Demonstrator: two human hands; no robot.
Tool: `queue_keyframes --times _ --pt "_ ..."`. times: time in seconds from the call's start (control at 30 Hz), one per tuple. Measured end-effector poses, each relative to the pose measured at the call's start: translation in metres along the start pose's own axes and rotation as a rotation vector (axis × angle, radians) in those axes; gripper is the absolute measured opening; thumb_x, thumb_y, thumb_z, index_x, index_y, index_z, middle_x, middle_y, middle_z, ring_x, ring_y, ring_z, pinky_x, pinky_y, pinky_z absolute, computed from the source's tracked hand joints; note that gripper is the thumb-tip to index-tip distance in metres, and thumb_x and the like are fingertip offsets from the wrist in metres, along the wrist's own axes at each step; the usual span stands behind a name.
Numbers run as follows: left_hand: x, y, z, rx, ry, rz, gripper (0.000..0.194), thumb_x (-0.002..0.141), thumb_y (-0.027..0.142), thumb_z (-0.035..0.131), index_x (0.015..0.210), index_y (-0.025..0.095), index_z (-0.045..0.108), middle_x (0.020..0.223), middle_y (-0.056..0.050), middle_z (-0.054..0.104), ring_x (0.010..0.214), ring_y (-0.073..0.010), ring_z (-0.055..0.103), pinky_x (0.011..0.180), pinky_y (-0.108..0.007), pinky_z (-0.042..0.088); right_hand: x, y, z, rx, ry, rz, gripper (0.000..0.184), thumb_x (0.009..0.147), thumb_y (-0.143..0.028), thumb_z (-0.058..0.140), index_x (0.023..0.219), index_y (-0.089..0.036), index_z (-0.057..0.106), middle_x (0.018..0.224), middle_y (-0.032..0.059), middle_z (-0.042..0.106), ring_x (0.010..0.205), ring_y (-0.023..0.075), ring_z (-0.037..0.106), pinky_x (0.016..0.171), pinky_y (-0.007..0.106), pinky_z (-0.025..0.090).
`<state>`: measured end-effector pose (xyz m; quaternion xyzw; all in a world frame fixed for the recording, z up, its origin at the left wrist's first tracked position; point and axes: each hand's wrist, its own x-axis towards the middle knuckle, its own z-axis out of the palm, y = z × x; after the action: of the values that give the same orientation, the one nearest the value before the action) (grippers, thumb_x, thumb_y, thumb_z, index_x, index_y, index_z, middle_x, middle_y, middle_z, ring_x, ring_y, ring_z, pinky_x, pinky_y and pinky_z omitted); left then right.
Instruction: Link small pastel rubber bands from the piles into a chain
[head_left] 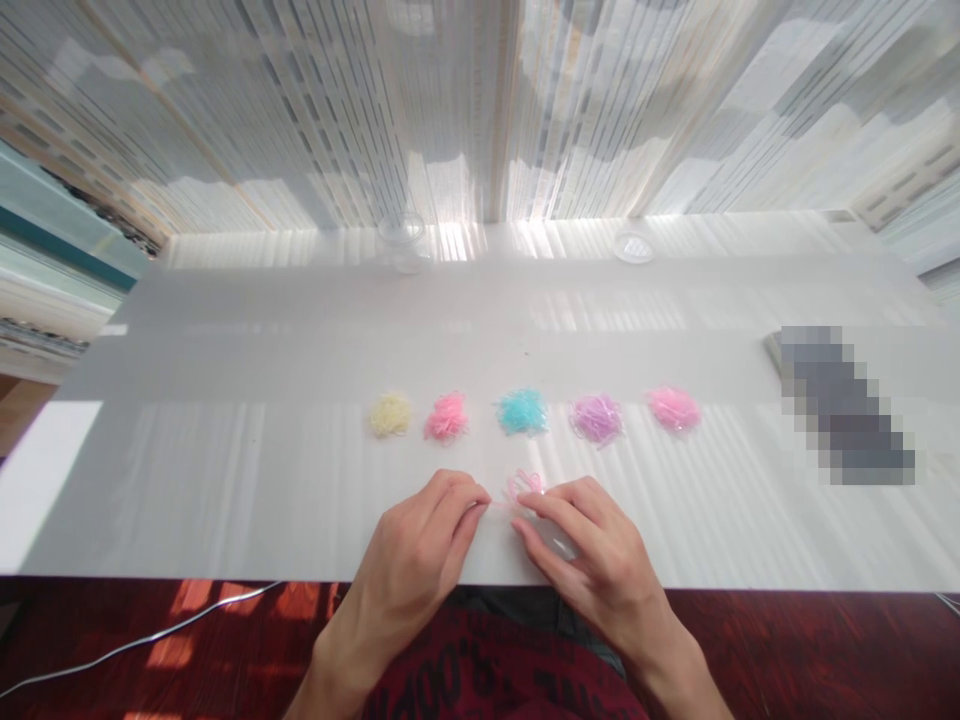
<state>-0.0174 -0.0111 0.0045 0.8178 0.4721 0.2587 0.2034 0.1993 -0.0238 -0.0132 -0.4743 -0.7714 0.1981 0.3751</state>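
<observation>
Five small piles of thin elastic bands lie in a row on the white table (225,470): a yellow pile (390,414), a pink pile (447,417), a turquoise pile (522,411), a purple pile (596,417) and a second pink pile (673,408). Nearer me, a small clump of pink bands (523,487) lies between my hands. My left hand (420,550) pinches a pink band at its fingertips. My right hand (585,545) pinches the same clump from the other side.
A clear plastic cup (401,240) and a clear round lid (634,246) stand at the table's far edge, before a sheer curtain. A dark blurred object (844,400) lies at the right. A white cable (135,640) runs across the red floor at lower left.
</observation>
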Motion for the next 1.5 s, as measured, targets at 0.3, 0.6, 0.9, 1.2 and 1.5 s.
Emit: queue_keyframes --times 0.3,0.6,0.9,1.2,1.5 --pt "-0.002 -0.003 -0.002 -0.128 0.062 -0.015 0.012 0.105 0.012 0.053 0.11 0.021 0.059 0.096 -0.002 0.07 0.081 -0.0126 0.068 0.073 -0.022 0.054 0.008 -0.005 0.003 0.055 0.025 0.007 0.016 0.098 -0.012 0.064 0.11 -0.02 0.072 0.089 0.0046 0.069 0.081 0.0159 0.068 0.072 0.027 0.06" --pt "0.0 -0.005 -0.002 -0.138 0.104 -0.061 0.01 0.104 0.015 0.055 0.108 0.021 0.063 0.093 -0.001 0.07 0.067 -0.0106 0.062 0.065 -0.022 0.051 0.015 -0.003 0.0 0.063 0.078 -0.021 0.02 0.096 -0.01 0.067 0.112 -0.021 0.071 0.088 0.004 0.071 0.08 0.0158 0.069 0.071 0.027 0.061" --pt "0.045 -0.032 -0.032 0.262 0.32 -0.229 0.007 0.099 0.02 0.064 0.1 0.021 0.071 0.098 0.0 0.073 0.061 -0.0097 0.054 0.065 -0.025 0.046 0.013 0.003 0.003 0.024 0.112 -0.011 0.018 0.096 -0.008 0.066 0.109 -0.02 0.07 0.084 0.0028 0.07 0.075 0.0146 0.066 0.066 0.027 0.057" --pt "0.066 -0.035 -0.034 0.383 0.153 -0.411 0.012 0.097 0.026 0.065 0.096 0.023 0.076 0.091 -0.001 0.076 0.064 -0.0167 0.064 0.059 -0.028 0.042 0.011 0.004 0.002 0.041 0.102 -0.017 0.018 0.096 -0.006 0.066 0.109 -0.019 0.069 0.083 0.0024 0.069 0.075 0.0141 0.064 0.067 0.026 0.055" --pt "0.041 -0.013 -0.034 0.277 0.179 -0.287 0.016 0.101 0.024 0.06 0.112 0.026 0.072 0.106 0.001 0.075 0.068 -0.0136 0.065 0.067 -0.027 0.049 0.012 0.004 0.002 -0.025 0.247 0.084 0.015 0.095 -0.006 0.065 0.105 -0.017 0.07 0.081 0.0019 0.066 0.074 0.0133 0.062 0.069 0.027 0.054"
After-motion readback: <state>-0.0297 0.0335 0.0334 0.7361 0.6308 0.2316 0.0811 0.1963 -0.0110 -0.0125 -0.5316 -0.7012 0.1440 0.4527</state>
